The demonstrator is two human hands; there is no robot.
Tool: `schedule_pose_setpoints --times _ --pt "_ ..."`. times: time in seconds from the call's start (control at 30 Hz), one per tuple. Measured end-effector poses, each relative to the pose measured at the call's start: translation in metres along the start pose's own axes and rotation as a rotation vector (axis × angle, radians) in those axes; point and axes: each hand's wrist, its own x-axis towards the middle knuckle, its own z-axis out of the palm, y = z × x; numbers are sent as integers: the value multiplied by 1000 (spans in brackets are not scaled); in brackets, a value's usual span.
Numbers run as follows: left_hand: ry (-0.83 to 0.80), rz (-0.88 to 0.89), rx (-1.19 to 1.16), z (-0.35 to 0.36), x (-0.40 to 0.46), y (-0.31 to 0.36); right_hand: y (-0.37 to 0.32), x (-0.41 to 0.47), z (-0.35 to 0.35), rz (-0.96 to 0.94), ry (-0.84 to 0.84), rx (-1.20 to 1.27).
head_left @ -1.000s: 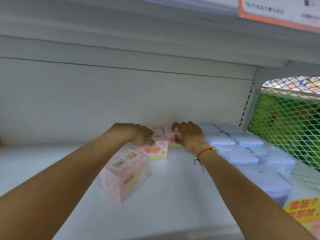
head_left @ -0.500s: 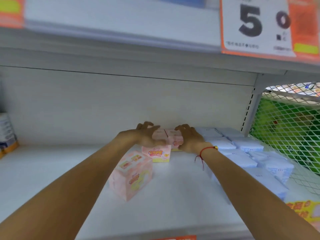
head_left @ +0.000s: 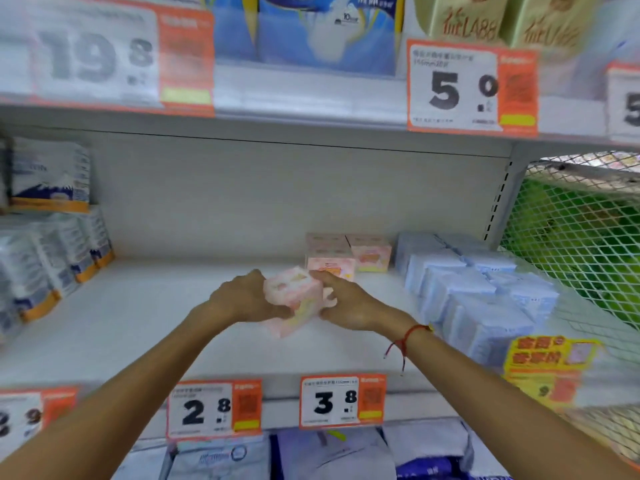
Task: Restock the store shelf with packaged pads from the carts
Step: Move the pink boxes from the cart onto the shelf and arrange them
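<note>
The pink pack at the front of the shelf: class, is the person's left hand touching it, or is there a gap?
Touching. The head view shows the left hand curled against the pink pack, its fingers under the near edge, while the right hand grips the other side.

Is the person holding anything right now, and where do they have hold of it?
Yes: a pink pack of pads, held between the left hand and right hand, one on each side.

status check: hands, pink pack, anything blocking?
Left hand and right hand grip pink pack between them. Pack over shelf, near pink stack. Nothing blocking.
</note>
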Motion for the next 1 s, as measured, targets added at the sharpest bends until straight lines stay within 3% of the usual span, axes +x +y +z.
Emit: schedule_pose_setpoints --times 0.1,0.23,0.4,0.5,0.57,0.7,0.83,0.93,1.0 --pt "67 -26 -270 -4 -8 4 -8 -18 -11 15 42 85" --pt "179 112 -330 -16 -23 34 -20 -36 -24 59 123 384" --pt "-60 281 -692 -17 -29 41 17 -62 -57 91 -69 1404" --pt "-237 270 -849 -4 -27 40 25 -71 -61 8 -175 1462" --pt "-280 290 -971 2 -29 47 25 -74 -60 15 -135 1407" --pt "-145 308 -1089 8 -26 55 21 -73 -67 45 101 1132" --pt "127 352 -1077 13 -17 68 9 -69 -85 21 411 464" --pt "277 472 -943 21 -6 90 12 -57 -96 -52 445 -140" --pt "297 501 -773 27 3 102 18 -49 -100 -49 455 -369"
